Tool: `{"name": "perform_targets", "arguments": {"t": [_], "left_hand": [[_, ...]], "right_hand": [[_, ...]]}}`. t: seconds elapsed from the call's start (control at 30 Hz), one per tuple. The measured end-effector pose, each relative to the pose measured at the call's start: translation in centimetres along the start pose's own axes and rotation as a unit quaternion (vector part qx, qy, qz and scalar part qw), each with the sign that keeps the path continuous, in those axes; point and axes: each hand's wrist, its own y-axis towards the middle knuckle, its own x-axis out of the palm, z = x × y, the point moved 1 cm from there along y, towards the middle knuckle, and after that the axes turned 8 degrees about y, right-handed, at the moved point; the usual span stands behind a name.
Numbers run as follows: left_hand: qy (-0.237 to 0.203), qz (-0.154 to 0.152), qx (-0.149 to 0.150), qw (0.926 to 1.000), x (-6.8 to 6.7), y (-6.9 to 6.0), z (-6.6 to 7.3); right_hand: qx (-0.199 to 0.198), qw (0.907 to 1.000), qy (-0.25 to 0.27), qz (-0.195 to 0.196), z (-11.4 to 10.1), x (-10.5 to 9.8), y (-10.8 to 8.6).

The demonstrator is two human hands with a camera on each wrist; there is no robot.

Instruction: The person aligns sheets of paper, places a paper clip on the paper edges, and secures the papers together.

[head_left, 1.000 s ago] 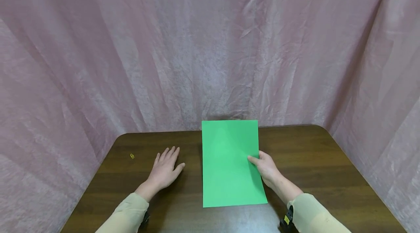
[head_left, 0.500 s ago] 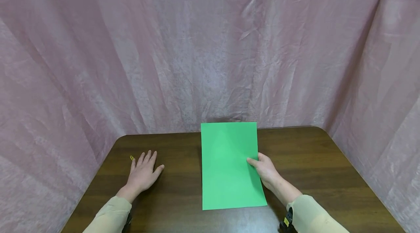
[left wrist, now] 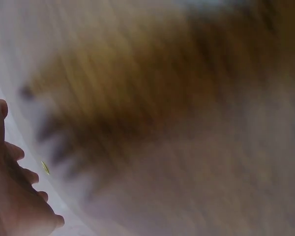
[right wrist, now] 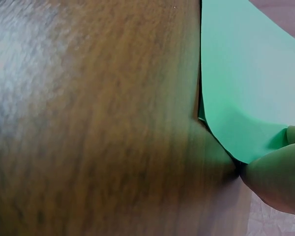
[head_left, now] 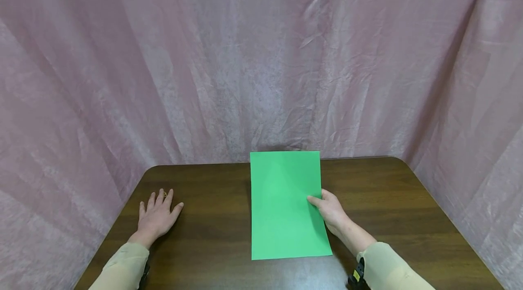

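Observation:
A sheet of green paper stands out near the middle of the table in the head view. My right hand pinches its right edge, thumb on the front face. In the right wrist view the paper bends near the thumb. At the far left, my left hand is spread, palm down, holding nothing. A small yellow paper clip shows between two of its fingers in the head view. The left wrist view has the left hand at its left edge, with the clip beyond the fingertips.
The brown wooden table has rounded far corners. Pink curtains hang behind it and along its sides. Light glares off the tabletop near the front.
My left hand has moved left, from beside the paper to over the paper clip, its fingers still spread. The right hand and the green paper have barely moved.

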Motion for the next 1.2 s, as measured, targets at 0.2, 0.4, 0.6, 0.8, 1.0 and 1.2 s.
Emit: {"name": "perform_targets", "arguments": {"t": [0.2,0.4,0.6,0.8,1.0,1.2], "left_hand": [[-0.01,-0.017,-0.004,0.9998,0.0,0.2,-0.9],[-0.017,-0.031,-0.004,0.9994,0.2,0.4,-1.4],[-0.01,-0.041,0.001,0.9991,0.2,0.2,-1.2],[-0.008,-0.045,0.004,0.999,0.2,0.1,-1.0],[-0.008,-0.049,0.004,0.9988,0.3,0.2,-1.1],[-0.009,-0.051,0.005,0.9987,0.2,0.2,-0.8]], "right_hand": [[-0.003,1.0,0.003,-0.001,-0.2,-0.2,0.0],[-0.002,1.0,0.002,-0.001,-0.1,-0.3,0.1],[0.001,1.0,0.005,-0.002,0.1,-0.2,0.1],[0.002,1.0,0.006,-0.003,0.1,0.0,0.1],[0.003,1.0,0.003,-0.006,0.1,0.0,0.1],[0.001,1.0,0.004,-0.006,0.2,0.1,0.2]]}}
